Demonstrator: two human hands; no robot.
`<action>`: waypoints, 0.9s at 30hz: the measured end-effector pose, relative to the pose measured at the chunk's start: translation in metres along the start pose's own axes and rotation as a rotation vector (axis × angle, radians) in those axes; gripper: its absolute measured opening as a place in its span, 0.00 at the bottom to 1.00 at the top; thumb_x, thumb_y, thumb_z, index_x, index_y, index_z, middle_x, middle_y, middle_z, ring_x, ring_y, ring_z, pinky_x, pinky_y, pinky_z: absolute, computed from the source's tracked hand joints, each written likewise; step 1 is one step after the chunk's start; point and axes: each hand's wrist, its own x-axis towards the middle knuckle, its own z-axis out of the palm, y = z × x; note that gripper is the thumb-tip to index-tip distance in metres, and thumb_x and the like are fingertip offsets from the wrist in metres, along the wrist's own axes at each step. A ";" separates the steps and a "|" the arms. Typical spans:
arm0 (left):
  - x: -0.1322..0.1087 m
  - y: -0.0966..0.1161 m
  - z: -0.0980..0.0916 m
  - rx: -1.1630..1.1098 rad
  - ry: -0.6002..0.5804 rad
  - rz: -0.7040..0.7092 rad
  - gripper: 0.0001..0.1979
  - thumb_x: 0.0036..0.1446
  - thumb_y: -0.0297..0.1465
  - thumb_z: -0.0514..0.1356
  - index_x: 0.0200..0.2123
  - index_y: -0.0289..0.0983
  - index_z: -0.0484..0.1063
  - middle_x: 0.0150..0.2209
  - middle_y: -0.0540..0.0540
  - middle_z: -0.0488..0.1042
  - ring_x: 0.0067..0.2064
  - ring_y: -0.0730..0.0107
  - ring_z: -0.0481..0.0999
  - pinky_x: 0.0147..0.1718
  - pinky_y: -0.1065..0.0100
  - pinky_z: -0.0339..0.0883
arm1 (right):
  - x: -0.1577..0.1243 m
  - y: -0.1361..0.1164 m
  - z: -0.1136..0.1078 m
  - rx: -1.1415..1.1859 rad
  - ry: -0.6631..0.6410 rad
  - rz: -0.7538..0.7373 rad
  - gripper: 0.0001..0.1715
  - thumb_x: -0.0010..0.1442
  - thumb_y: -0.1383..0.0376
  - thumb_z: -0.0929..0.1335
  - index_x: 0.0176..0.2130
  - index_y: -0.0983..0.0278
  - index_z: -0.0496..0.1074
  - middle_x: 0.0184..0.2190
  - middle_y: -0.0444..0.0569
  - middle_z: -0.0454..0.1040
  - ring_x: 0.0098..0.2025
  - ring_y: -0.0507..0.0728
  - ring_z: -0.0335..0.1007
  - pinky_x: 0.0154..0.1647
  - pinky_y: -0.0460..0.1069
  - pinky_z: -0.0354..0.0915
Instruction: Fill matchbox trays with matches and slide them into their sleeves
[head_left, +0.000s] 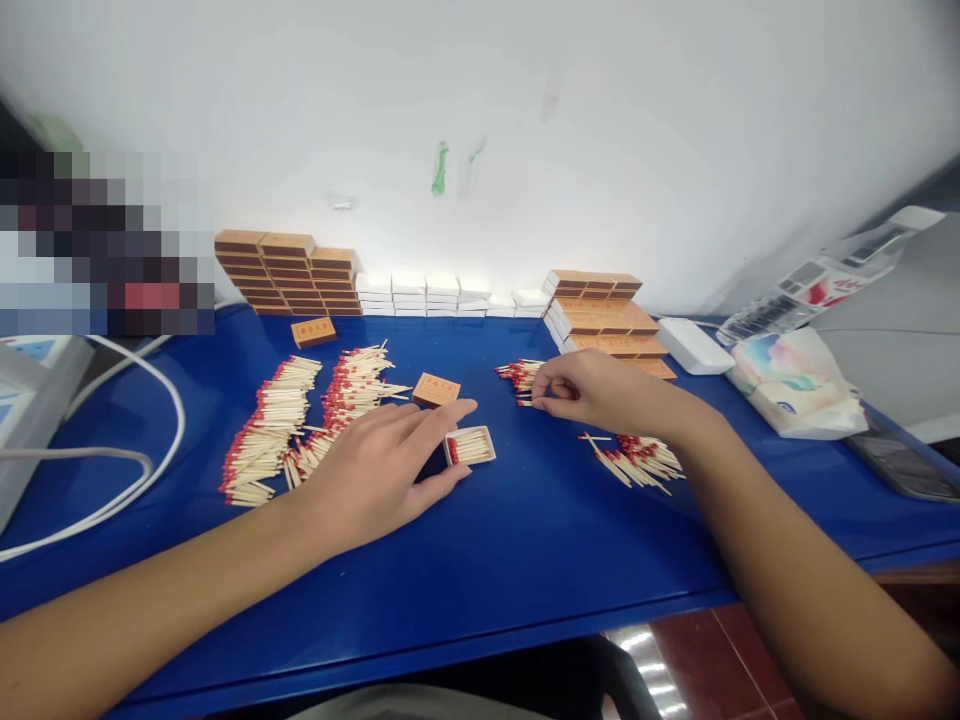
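My left hand [382, 460] lies around a small white matchbox tray [471, 446] filled with red-tipped matches. Its thumb touches the near side of the tray, and the index finger reaches past the far side. Just behind is an orange matchbox sleeve [436, 389]. To the right, my right hand [581, 390] is closed in a pinch on a match [525, 403] at the edge of a small match pile [523, 374]. Under the right wrist lies another loose pile of matches [637, 460], partly hidden by the forearm.
Two long match heaps, the outer [274, 430] and inner [352, 390], lie at left. Along the wall stand stacked orange matchboxes [289, 275], white trays [427, 295] and more boxes [600, 310]. A tissue pack [795, 385], a phone [907, 460] and white cables [176, 430] flank them.
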 end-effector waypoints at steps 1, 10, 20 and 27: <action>0.000 0.000 0.000 -0.001 0.006 0.002 0.28 0.72 0.39 0.65 0.70 0.43 0.62 0.50 0.45 0.86 0.47 0.57 0.86 0.48 0.56 0.80 | 0.000 -0.002 0.000 0.004 -0.003 0.002 0.11 0.66 0.60 0.68 0.36 0.61 0.79 0.23 0.43 0.69 0.25 0.54 0.61 0.29 0.51 0.55; 0.000 0.000 0.001 -0.003 0.011 0.006 0.29 0.71 0.37 0.66 0.69 0.41 0.63 0.47 0.46 0.85 0.46 0.55 0.86 0.47 0.54 0.80 | -0.008 -0.037 0.005 0.159 0.056 -0.137 0.14 0.72 0.56 0.68 0.38 0.60 0.77 0.22 0.38 0.61 0.24 0.53 0.57 0.33 0.51 0.56; -0.001 -0.002 0.001 -0.008 0.030 0.007 0.28 0.70 0.38 0.66 0.69 0.42 0.63 0.49 0.46 0.86 0.46 0.56 0.87 0.46 0.57 0.79 | -0.013 -0.077 0.032 0.027 0.147 -0.256 0.05 0.73 0.68 0.68 0.41 0.62 0.74 0.41 0.51 0.81 0.38 0.57 0.75 0.39 0.50 0.61; -0.001 -0.002 0.001 -0.016 0.030 -0.005 0.26 0.72 0.38 0.64 0.68 0.42 0.65 0.48 0.47 0.85 0.46 0.56 0.86 0.46 0.56 0.79 | -0.011 -0.029 0.005 -0.040 0.335 -0.144 0.08 0.71 0.63 0.68 0.40 0.62 0.78 0.32 0.48 0.76 0.36 0.59 0.74 0.36 0.51 0.60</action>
